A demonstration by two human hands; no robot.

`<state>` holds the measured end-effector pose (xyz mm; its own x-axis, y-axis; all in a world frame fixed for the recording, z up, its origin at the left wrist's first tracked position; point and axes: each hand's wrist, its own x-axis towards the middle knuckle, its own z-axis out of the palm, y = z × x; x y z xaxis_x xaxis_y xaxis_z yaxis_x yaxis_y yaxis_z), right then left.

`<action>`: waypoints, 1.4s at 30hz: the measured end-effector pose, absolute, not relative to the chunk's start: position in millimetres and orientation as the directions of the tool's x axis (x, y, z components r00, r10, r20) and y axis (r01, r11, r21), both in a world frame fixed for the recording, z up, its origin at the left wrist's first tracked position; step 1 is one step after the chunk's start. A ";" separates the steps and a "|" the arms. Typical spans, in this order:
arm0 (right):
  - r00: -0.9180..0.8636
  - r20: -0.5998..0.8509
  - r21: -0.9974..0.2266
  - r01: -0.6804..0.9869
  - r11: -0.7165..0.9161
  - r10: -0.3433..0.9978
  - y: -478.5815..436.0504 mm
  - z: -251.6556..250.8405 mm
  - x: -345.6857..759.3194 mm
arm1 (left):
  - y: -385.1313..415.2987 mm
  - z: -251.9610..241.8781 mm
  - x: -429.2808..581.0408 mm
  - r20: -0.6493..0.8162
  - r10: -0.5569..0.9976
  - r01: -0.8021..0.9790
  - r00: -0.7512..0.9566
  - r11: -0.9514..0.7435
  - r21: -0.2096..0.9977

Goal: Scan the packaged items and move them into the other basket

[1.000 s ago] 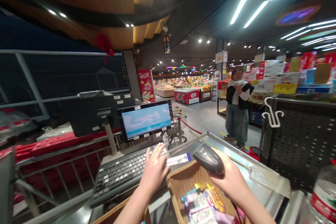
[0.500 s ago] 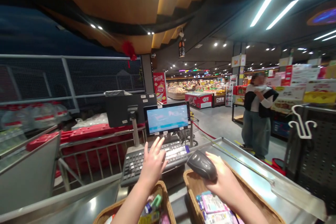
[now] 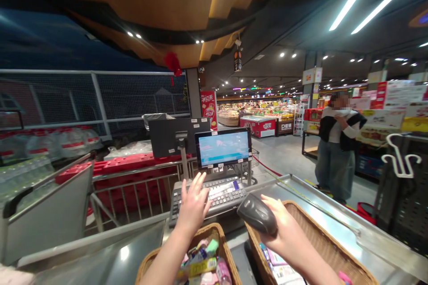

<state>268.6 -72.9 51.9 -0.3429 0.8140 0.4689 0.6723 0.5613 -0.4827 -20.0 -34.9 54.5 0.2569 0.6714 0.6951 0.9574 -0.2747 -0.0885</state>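
Observation:
My left hand [image 3: 194, 202] hovers over the left part of a black keyboard [image 3: 219, 205], fingers spread; whether a fingertip touches a key I cannot tell. In my right hand [image 3: 282, 225] is a black barcode scanner [image 3: 257, 214], its head pointing left, just above the keyboard's right end. A small printed packet or card [image 3: 222, 190] lies across the keys. Behind the keyboard a monitor [image 3: 223, 148] shows a blue and white screen. Below my left arm is a wicker basket [image 3: 230, 256] of small coloured packages. Another wicker basket [image 3: 337, 242] with pink and white packs lies under my right arm.
A metal counter [image 3: 110, 256] runs along the front. A second monitor [image 3: 170, 138] shows its dark back. On the right, a person [image 3: 337, 147] stands beyond the counter, and a white hook [image 3: 400, 158] hangs on a black rack. A metal railing [image 3: 140, 198] stands at left.
The view has turned slightly left, so the surroundings sit further right. My left hand stays spread over the keyboard, now nearer its left end. My right hand still holds the barcode scanner.

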 end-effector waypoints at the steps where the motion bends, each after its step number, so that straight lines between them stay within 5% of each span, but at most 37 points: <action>1: -0.347 0.470 -0.486 0.666 0.566 0.812 -74.0 52.1 266.5 | -36.4 54.2 -22.5 0.695 0.673 0.959 0.253 -0.270 -0.087; 32: -0.522 0.401 -0.512 0.554 0.656 0.753 -102.8 37.8 201.2 | -101.5 11.2 -105.2 0.653 0.748 0.992 0.115 -0.127 -0.029; 42: -0.546 0.347 -0.510 0.572 0.642 0.763 -107.2 22.5 188.4 | -127.1 -35.4 -123.5 0.400 0.916 0.999 0.008 -0.020 0.027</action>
